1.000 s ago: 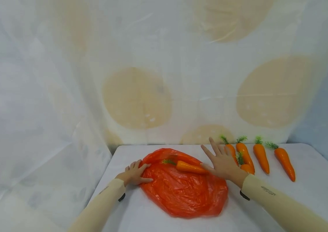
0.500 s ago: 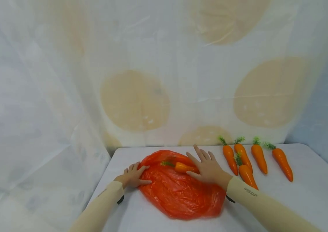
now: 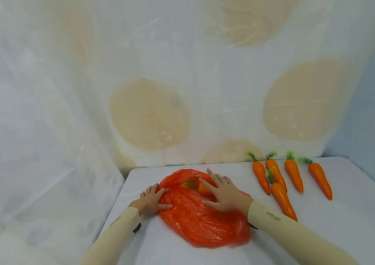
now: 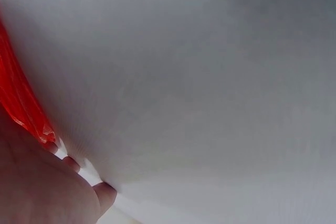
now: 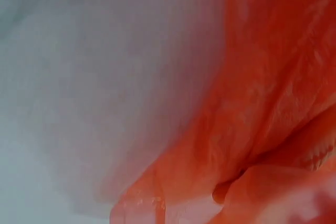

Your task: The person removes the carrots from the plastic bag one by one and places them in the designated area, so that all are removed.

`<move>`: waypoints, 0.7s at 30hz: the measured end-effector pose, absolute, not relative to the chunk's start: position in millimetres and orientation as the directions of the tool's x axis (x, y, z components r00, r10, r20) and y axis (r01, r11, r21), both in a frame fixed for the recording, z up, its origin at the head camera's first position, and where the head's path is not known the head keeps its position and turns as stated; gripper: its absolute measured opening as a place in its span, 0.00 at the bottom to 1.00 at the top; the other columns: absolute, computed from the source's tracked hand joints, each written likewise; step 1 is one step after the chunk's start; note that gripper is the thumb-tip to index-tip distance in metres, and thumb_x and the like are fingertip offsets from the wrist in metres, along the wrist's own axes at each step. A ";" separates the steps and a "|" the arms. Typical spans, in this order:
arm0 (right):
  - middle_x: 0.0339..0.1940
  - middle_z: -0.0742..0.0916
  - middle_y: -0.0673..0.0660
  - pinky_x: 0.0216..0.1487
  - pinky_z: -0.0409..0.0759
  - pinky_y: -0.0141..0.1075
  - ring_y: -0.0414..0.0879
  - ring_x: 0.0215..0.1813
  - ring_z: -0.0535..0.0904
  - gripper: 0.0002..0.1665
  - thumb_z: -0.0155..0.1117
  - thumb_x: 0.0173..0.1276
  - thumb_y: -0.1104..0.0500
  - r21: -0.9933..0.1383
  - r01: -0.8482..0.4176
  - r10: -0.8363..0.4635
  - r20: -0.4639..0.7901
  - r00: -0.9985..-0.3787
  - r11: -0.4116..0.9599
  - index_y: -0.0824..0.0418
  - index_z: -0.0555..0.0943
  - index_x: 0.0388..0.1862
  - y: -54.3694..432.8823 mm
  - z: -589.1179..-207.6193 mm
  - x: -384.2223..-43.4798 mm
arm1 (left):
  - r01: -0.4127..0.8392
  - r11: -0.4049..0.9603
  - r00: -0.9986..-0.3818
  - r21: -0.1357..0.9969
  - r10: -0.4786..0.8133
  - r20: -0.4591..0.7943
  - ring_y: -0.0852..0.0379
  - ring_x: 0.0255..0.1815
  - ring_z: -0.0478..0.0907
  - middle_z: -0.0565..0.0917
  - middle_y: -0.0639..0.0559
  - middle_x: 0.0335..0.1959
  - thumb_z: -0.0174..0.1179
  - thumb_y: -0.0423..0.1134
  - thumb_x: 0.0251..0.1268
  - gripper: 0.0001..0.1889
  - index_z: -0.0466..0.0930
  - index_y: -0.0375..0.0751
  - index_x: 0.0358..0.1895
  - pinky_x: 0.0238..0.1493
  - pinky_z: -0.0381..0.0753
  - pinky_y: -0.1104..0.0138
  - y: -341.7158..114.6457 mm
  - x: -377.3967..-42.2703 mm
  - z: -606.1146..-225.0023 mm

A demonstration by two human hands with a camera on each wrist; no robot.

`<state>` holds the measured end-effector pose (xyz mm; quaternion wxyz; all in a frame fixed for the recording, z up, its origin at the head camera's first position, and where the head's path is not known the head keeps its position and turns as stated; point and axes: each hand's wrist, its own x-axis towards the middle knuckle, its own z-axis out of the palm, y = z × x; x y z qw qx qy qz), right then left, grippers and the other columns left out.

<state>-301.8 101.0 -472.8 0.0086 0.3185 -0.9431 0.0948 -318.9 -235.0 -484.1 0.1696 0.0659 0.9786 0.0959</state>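
Note:
A crumpled red plastic bag (image 3: 204, 224) lies on the white table between the two hands. My left hand (image 3: 149, 200) rests along its left edge with the fingers spread. In the left wrist view, the left fingertips (image 4: 107, 195) are down by the table, beside the bag's red edge (image 4: 18, 93). Over the bag's right half, my right hand (image 3: 224, 195) is spread, thumb out to the left. A carrot (image 3: 204, 188) with a green top lies at the bag's upper part, mostly hidden by that hand. Red plastic (image 5: 268, 77) fills much of the right wrist view.
Several more carrots with green tops lie to the right, including a near one (image 3: 283, 200) beside the right sleeve and a far right one (image 3: 321, 180). The white table (image 3: 350, 224) runs back to a curtain (image 3: 200, 121) printed with tan circles.
My right hand has moved left across the bag and covers more of the carrot. The near loose carrot, earlier partly behind that arm, now shows fully. The left hand has stayed put.

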 end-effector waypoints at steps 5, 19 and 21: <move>0.84 0.40 0.56 0.76 0.52 0.61 0.57 0.80 0.51 0.52 0.47 0.66 0.24 -0.169 -0.602 -0.604 0.045 -0.796 0.780 0.40 0.44 0.82 97.0 -476.2 -301.8 | 0.098 0.974 -0.933 0.204 0.161 -0.321 0.35 0.76 0.49 0.49 0.44 0.80 0.62 0.73 0.51 0.45 0.59 0.67 0.74 0.69 0.57 0.32 -235.1 -321.0 -482.5; 0.84 0.40 0.56 0.77 0.49 0.62 0.56 0.83 0.42 0.53 0.40 0.65 0.20 -0.166 -0.654 -0.661 0.014 -0.750 0.738 0.40 0.43 0.82 92.3 -484.3 -306.5 | 0.098 0.970 -0.932 0.222 0.168 -0.320 0.34 0.76 0.48 0.49 0.43 0.80 0.62 0.73 0.51 0.45 0.59 0.65 0.74 0.69 0.55 0.31 -235.9 -321.2 -483.9; 0.84 0.40 0.56 0.77 0.48 0.62 0.56 0.83 0.42 0.53 0.39 0.65 0.19 -0.167 -0.653 -0.661 0.007 -0.750 0.739 0.39 0.42 0.82 91.2 -484.8 -306.5 | 0.096 0.970 -0.933 0.224 0.166 -0.319 0.34 0.76 0.49 0.49 0.43 0.80 0.62 0.73 0.51 0.45 0.60 0.66 0.74 0.68 0.57 0.31 -236.2 -321.4 -485.6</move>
